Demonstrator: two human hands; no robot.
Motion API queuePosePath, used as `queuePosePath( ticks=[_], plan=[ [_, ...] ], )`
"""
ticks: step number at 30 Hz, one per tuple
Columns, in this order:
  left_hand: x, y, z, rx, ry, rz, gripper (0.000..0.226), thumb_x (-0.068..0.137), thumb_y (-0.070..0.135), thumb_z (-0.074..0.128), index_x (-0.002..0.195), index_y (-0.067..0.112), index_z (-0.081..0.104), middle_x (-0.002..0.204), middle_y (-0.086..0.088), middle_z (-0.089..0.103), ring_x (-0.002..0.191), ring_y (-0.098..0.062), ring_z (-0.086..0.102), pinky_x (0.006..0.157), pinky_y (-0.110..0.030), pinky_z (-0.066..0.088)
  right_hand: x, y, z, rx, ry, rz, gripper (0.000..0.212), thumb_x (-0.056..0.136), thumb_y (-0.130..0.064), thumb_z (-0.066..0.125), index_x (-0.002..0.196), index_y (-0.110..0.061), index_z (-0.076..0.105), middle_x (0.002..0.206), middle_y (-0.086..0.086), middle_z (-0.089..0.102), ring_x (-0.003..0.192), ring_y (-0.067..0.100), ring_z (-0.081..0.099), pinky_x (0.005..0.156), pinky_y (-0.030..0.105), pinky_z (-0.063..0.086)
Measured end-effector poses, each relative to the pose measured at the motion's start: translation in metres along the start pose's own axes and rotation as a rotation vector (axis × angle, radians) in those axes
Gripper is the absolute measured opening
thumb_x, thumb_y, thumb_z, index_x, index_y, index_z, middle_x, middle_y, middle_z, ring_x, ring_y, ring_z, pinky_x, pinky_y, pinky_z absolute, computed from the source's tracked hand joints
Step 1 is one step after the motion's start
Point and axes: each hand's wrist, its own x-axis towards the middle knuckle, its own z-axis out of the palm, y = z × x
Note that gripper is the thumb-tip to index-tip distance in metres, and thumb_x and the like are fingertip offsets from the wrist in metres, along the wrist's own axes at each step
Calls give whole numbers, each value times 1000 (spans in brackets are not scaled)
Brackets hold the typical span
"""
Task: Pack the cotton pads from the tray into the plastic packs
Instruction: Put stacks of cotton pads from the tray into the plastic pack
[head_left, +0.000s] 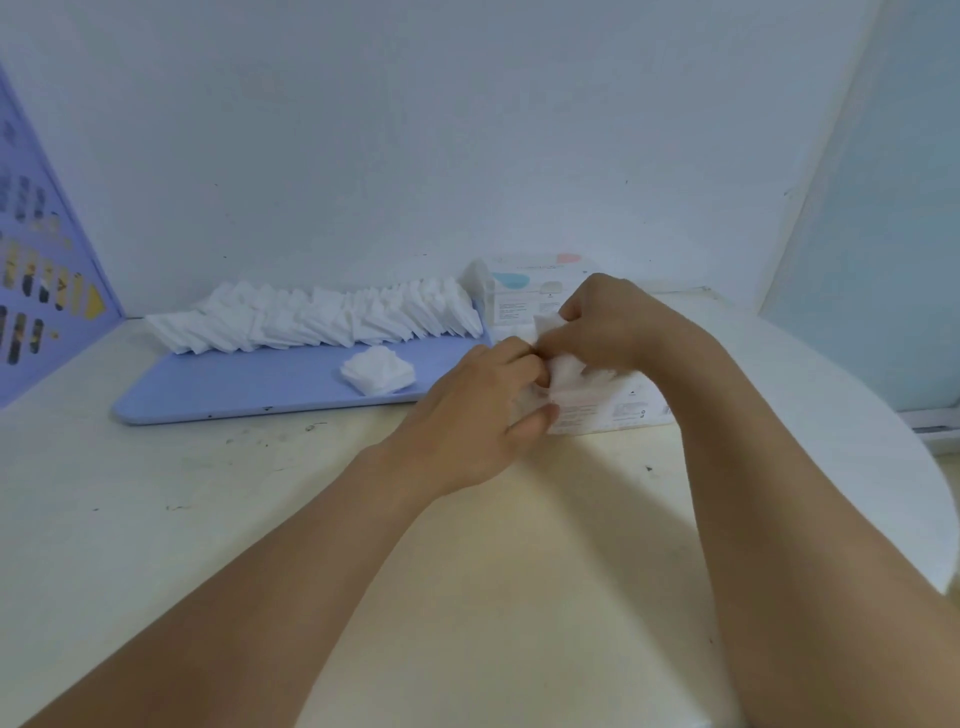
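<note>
At three o'clock of the blue tray, both hands, left hand and right hand, pinch a wad of cotton pads at a plastic pack (mouth hidden); feeding them squarely should prevent bunching.

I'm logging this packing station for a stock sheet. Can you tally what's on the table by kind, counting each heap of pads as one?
Tray: 1
Long row of cotton pads along the tray's far side: 1
Small stack of cotton pads on the tray: 1
Plastic packs: 2, one held by the left hand and right hand, one behind it
Total: 5
</note>
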Motion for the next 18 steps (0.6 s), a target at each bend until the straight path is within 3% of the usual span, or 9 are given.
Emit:
queuePosePath(
  ticks=[4, 9, 18],
  plan=[
    [-3, -6, -4, -11, 12, 24, 12, 95, 39, 61, 94, 30, 53, 99, 17, 47, 90, -17, 53, 81, -39, 49, -4, -2, -3, 91, -182, -39, 28, 89, -39, 68, 75, -16, 60, 63, 3, 50, 52, 16, 48, 46, 22, 37],
    [-3, -6, -3, -10, 7, 33, 12, 95, 37, 61, 98, 26, 56, 103, 15, 49, 93, -19, 54, 80, -42, 51, -6, -9, -3, 0, -236, -24, 32, 97, -35, 57, 72, -14, 54, 65, 1, 51, 56, 17, 47, 53, 27, 36],
    [-4, -12, -3, 1, 38, 17, 18, 94, 38, 63, 106, 25, 58, 103, 15, 56, 89, -14, 53, 76, -41, 50, 3, -11, 8, -292, -227, 34, 44, 88, -36, 71, 61, -15, 43, 61, 0, 43, 55, 18, 38, 53, 29, 28]
  ],
)
